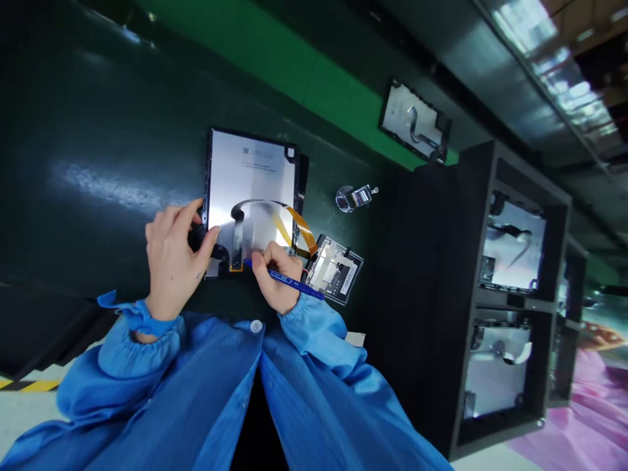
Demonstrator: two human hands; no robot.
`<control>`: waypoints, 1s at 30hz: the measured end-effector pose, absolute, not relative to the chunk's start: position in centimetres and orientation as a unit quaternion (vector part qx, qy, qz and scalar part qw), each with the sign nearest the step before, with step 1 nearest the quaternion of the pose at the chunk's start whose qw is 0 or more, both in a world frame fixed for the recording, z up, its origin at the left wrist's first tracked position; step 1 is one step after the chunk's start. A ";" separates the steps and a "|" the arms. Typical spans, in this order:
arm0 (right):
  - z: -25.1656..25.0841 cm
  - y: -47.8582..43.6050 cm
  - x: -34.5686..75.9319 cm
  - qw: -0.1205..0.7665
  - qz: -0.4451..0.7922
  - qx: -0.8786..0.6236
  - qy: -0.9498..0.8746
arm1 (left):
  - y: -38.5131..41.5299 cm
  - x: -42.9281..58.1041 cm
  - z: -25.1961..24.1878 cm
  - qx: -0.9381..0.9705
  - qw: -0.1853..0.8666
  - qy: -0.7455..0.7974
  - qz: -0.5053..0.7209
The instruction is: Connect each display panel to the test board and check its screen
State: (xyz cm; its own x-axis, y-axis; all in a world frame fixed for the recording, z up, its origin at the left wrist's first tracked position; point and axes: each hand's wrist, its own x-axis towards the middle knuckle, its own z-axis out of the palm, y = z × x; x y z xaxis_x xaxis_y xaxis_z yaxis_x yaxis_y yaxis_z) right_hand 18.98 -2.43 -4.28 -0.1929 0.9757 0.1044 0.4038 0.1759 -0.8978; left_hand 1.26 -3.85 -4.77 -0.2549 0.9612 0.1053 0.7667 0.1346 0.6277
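A display panel with a silvery back (255,173) lies on the dark green mat in front of me. My left hand (174,258) rests at its left edge, thumb and fingers spread around the lower left corner. Between the fingers of my right hand (279,278) is a blue pen (299,285), its tip near the connector end of a black flat cable (237,242) on the panel's lower edge. From the panel an orange ribbon cable (303,230) arches over to a small circuit board with a screen (334,269), which lies just right of my right hand.
A shiny metal object (356,197) lies on the mat beyond the board. Another panel (415,123) sits at the back on the green strip. At right stands a black compartment tray (483,294) holding similar panels. A person's pink sleeve (583,412) shows far right.
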 end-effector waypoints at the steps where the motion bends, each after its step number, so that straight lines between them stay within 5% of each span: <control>1: -4.2 -2.6 19.0 0.369 0.379 -0.513 -0.676 | -3.9 1.3 -4.8 0.587 0.164 0.735 0.296; 13: -4.5 -2.7 19.4 0.417 0.396 -0.525 -0.628 | -3.8 1.4 -4.0 0.580 0.174 0.754 0.256; 18: -3.8 -3.2 20.5 0.457 0.431 -0.452 -0.633 | -2.9 0.5 -3.0 0.519 0.259 0.763 0.285; 22: -2.6 -3.7 20.5 0.372 0.244 -0.303 -0.843 | -2.9 0.5 -1.6 0.391 0.409 0.722 0.399; 25: -2.2 -3.6 20.2 0.356 0.055 -0.332 -0.872 | -3.4 1.6 -0.3 0.292 0.479 0.673 0.482; 30: -1.1 -3.4 20.5 0.397 0.055 -0.395 -0.827 | -3.7 4.4 0.8 0.226 0.579 0.580 0.527</control>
